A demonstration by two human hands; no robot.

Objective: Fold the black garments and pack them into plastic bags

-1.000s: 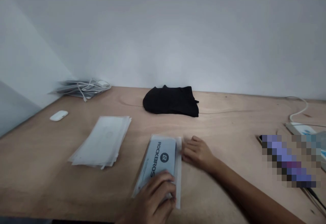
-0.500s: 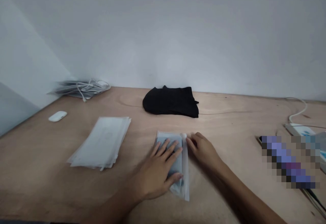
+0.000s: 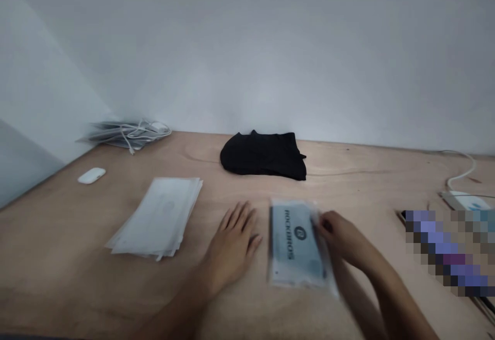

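Observation:
A translucent zip bag with a pale blue printed card inside, lettered ROCKBROS, is at the front middle of the table, slightly blurred. My right hand pinches its right edge near the top corner, fingers closed. To the left of the bag, my left hand lies on the table with fingers stretched out and nothing in it. Further left lies a loose stack of translucent zip bags.
A folded black cloth lies near the wall. At the back left are grey packets with a white cable, and a small white case. A pixelated device and a white power strip are at the right.
The zip bag has moved right with my right hand, out from under my left hand. Its printed lettering now shows. My left hand has shifted a little left.

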